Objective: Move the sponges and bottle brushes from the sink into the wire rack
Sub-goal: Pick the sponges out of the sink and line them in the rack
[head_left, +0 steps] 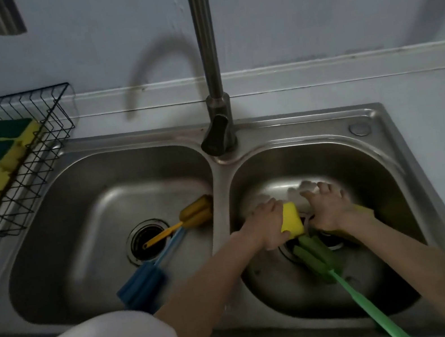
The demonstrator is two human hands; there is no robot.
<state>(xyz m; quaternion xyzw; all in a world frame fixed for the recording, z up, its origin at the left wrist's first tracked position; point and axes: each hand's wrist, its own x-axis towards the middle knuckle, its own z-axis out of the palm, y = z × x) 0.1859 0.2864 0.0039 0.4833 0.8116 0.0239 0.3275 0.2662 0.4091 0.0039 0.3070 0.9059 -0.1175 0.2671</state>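
left grip (267, 227) closed around yellow sponge (291, 220); right grip (328, 209) spread open beside it.

A single view is given, taken from a head-worn wide-angle camera. The double sink (218, 175) is looked down on steeply from close above its front edge, toward the wall at 12 o'clock. The wire rack (11, 164) is caught at 10 o'clock.

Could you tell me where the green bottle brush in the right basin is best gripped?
Probably the bare handle of the green bottle brush, from above at the near rim: it slopes up out of the right basin towards the person, while its head lies beneath both hands.
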